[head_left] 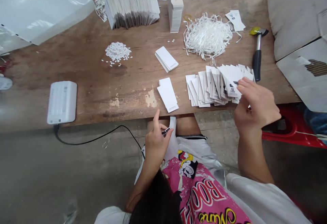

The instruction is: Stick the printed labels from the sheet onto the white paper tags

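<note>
My left hand (157, 142) is narrow, pinching a small black piece (165, 131) against an upright white tag (173, 123), too small to tell exactly what the piece is. My right hand (255, 106) is half-curled, fingers (245, 86) on the end of a fanned stack of printed white tags (217, 86); I can't tell if it's gripping one. That fan lies right at the edge of the wooden worktop (89, 74), beside two blank card stacks (167, 94) and near a claw hammer (257, 55). Behind are a white string heap (206, 36) and a pile of tiny white bits (117, 52). Risks: a careless brush could push tags off the edge, and the small black piece could slip from my pinch and drop to the floor
</note>
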